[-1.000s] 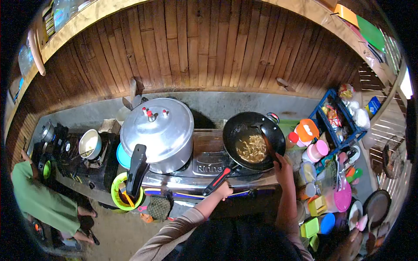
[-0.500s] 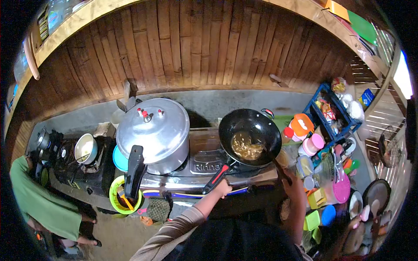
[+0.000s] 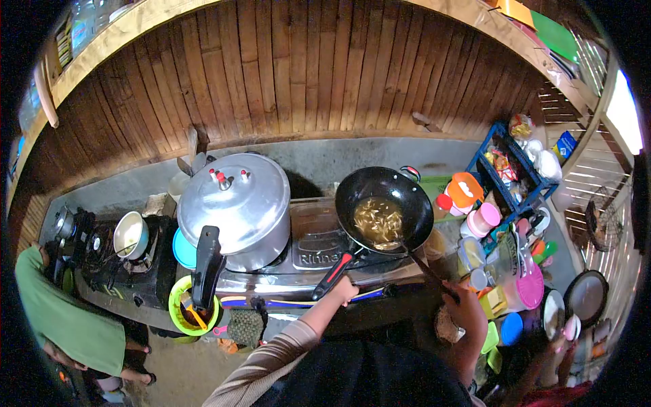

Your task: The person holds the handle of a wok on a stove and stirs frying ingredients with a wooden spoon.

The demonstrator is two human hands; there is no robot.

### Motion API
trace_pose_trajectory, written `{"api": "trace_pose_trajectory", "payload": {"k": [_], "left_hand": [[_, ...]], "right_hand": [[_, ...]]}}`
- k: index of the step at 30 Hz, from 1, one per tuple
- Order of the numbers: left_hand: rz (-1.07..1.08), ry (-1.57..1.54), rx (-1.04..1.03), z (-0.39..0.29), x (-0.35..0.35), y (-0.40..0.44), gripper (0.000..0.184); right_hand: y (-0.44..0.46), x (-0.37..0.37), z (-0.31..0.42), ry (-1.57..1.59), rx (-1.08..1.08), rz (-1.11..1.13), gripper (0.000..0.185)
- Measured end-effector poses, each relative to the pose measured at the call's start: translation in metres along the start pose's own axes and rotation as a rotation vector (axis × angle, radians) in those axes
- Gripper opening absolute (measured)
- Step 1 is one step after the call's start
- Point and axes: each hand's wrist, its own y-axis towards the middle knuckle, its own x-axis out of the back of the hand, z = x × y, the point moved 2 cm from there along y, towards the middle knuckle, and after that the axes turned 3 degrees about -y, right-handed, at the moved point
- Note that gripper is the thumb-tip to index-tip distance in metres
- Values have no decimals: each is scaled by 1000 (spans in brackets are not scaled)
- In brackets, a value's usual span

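Observation:
A black wok point(image 3: 413, 193) sits on the right burner of the stove, with pale strips frying in oil point(image 3: 378, 218) in its bottom. My left hand point(image 3: 344, 290) is curled at the stove's front edge, just right of the wok's red-and-black handle point(image 3: 333, 275); what it grips, if anything, is hidden. In my right hand point(image 3: 466, 308) is a spatula with a long dark handle point(image 3: 424, 266). Its head dips into the wok at the near right side.
A large pressure cooker point(image 3: 234, 207) fills the left burner, its black handle jutting forward. Colourful plastic containers point(image 3: 529, 285) and a blue rack point(image 3: 508, 166) crowd the right. A green bowl point(image 3: 180, 308) stands front left. A person in green point(image 3: 74, 319) is at far left.
The spatula has moved leftward to the wok's near side, and the strips have shifted with the stirring. My left hand stays at the stove's front. The view has shifted slightly.

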Motion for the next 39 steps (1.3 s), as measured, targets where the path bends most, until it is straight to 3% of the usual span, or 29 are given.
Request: {"api": "trace_pose_trajectory", "payload": {"k": [5, 8, 10, 14, 16, 26, 28, 34, 39], "left_hand": [[16, -12, -5, 12, -6, 12, 32], [20, -19, -25, 8, -2, 7, 33], [22, 21, -8, 3, 1, 2, 32], [8, 48, 7, -11, 8, -14, 32], [7, 37, -1, -6, 5, -8, 32], [27, 48, 4, 4, 1, 4, 27], [20, 17, -28, 10, -4, 11, 26], [30, 10, -16, 10, -4, 11, 23], [20, -17, -45, 8, -3, 8, 25]], "right_hand": [[-8, 7, 10, 52, -38, 47, 37], [-9, 7, 8, 48, 94, -15, 33], [-9, 10, 14, 23, -25, 49, 35], [4, -6, 18, -63, -36, 61, 37], [17, -23, 17, 93, 140, 18, 37], [103, -88, 24, 260, 338, -75, 34], [118, -92, 24, 197, 224, -84, 34], [143, -94, 8, 18, 324, -287, 38], [140, -92, 2, -24, 233, -261, 39]]}}
